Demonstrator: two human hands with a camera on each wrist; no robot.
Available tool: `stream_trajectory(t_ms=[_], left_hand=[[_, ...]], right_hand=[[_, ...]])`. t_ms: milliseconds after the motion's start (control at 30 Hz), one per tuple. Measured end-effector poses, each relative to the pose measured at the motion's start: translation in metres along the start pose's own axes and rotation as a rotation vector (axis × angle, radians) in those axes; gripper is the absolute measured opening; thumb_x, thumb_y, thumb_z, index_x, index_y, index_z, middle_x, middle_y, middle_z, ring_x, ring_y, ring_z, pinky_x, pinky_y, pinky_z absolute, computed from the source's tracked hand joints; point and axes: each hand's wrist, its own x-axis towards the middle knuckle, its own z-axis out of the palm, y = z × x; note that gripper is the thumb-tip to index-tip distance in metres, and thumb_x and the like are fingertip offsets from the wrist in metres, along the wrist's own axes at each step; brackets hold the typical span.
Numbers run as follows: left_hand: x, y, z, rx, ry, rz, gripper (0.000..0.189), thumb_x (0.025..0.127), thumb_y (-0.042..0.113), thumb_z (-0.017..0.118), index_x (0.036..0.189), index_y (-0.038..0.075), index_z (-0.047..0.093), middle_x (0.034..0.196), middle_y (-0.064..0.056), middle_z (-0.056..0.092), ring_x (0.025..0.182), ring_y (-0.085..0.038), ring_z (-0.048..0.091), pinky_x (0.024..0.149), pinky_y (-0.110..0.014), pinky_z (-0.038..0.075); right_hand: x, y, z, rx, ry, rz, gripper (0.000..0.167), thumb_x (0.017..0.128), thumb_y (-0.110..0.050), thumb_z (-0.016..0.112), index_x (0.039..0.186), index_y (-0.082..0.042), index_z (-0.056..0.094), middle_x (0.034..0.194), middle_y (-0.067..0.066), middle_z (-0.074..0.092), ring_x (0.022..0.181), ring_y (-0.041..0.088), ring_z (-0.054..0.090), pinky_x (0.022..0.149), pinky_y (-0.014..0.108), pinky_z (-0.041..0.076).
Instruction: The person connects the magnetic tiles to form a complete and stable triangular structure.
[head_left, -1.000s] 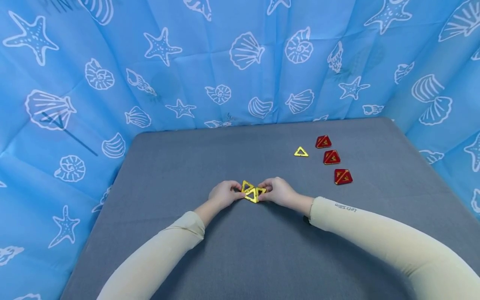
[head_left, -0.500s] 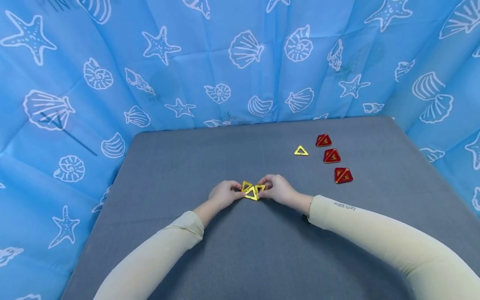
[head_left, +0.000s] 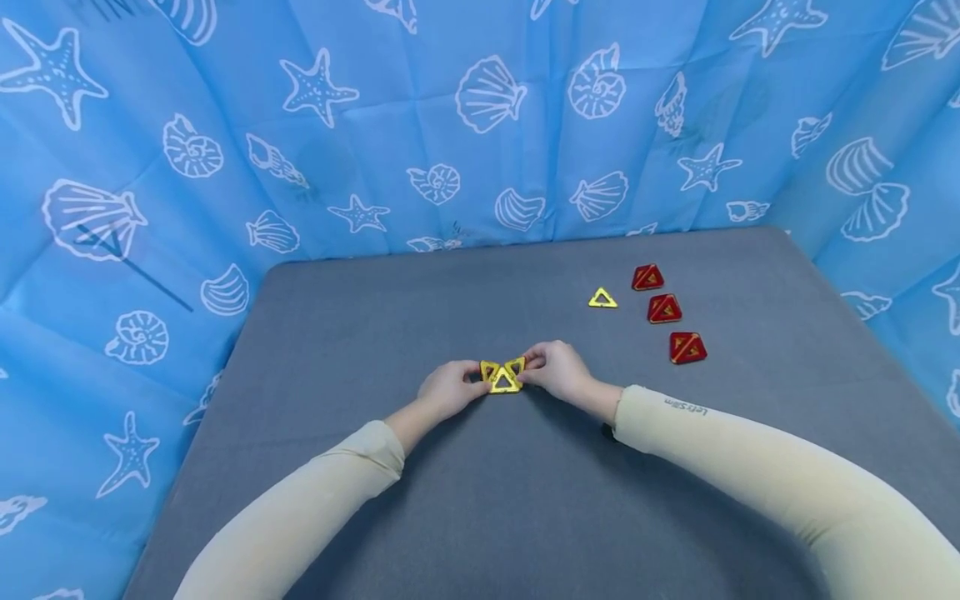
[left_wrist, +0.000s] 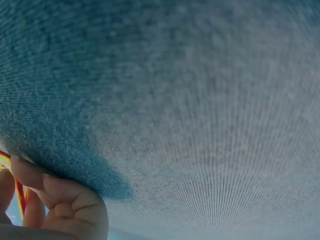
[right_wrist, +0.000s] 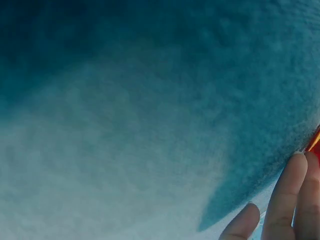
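Three yellow triangular magnetic tiles stand edge to edge in the head view: a front tile (head_left: 505, 389), a left tile (head_left: 486, 368) and a right tile (head_left: 518, 363). My left hand (head_left: 448, 387) pinches the left side of this group between thumb and fingers. On the other side, my right hand (head_left: 559, 372) pinches the right tile. The left wrist view catches a red and yellow tile edge (left_wrist: 21, 195) beside the fingers. At the right border of the right wrist view, a red and yellow tile piece (right_wrist: 314, 145) meets the fingertips.
A single yellow triangle tile (head_left: 602, 305) lies beyond my right hand. To its right are three red pieces with yellow marks, a far one (head_left: 648, 277), a middle one (head_left: 664, 309) and a near one (head_left: 687, 347). A blue shell-patterned curtain (head_left: 420, 100) borders the grey table (head_left: 360, 317).
My right hand has moved slightly away from me, swinging the right tile up beside the front one. The front tile has turned more square to me. My left hand has stayed nearly still.
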Motion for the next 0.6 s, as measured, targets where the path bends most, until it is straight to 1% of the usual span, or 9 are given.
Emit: stream_trajectory(t_ms=[133,233,367,467,600], left_hand=[[-0.0014,0.0008,0.0007,0.024,-0.001,0.016,0.03,0.094,0.031,0.064,0.119,0.016,0.071,0.089,0.0,0.066,0.071,-0.012,0.053,0.062,-0.03,0.04],[-0.0026,0.002,0.002,0.047,0.005,0.027,0.033,0.095,0.032,0.063,0.124,0.017,0.069,0.102,-0.002,0.069,0.08,-0.014,0.059,0.066,-0.033,0.044],[-0.0035,0.0037,0.0046,0.092,0.031,0.05,0.034,0.096,0.032,0.063,0.125,0.017,0.068,0.112,-0.004,0.069,0.094,-0.02,0.065,0.072,-0.038,0.048],[-0.0038,0.0056,0.0065,0.118,0.04,0.054,0.035,0.096,0.031,0.062,0.126,0.015,0.067,0.12,-0.005,0.067,0.104,-0.023,0.064,0.079,-0.041,0.049],[-0.0043,0.0079,0.0078,0.146,0.037,0.053,0.036,0.097,0.032,0.061,0.128,0.014,0.065,0.122,-0.005,0.066,0.107,-0.025,0.063,0.081,-0.043,0.049]], right_hand=[[0.0004,-0.001,0.0002,-0.015,-0.001,-0.012,0.024,0.088,-0.007,0.072,0.107,0.007,0.068,0.092,0.012,0.072,0.079,0.018,0.067,0.065,0.029,0.051],[0.0001,-0.0004,0.0004,-0.019,0.004,-0.024,0.024,0.088,-0.007,0.071,0.108,0.007,0.068,0.092,0.013,0.072,0.08,0.018,0.068,0.066,0.029,0.051],[-0.0003,0.0006,0.0008,-0.018,0.014,-0.036,0.026,0.088,-0.006,0.072,0.11,0.008,0.068,0.092,0.013,0.072,0.08,0.019,0.068,0.065,0.029,0.051],[-0.0009,0.0009,0.0007,-0.012,0.012,-0.038,0.028,0.088,-0.006,0.072,0.112,0.008,0.068,0.093,0.013,0.072,0.08,0.018,0.067,0.065,0.028,0.052],[-0.0014,0.0009,0.0004,-0.01,0.001,-0.049,0.029,0.088,-0.007,0.071,0.113,0.008,0.068,0.094,0.013,0.072,0.08,0.017,0.067,0.065,0.028,0.052]])
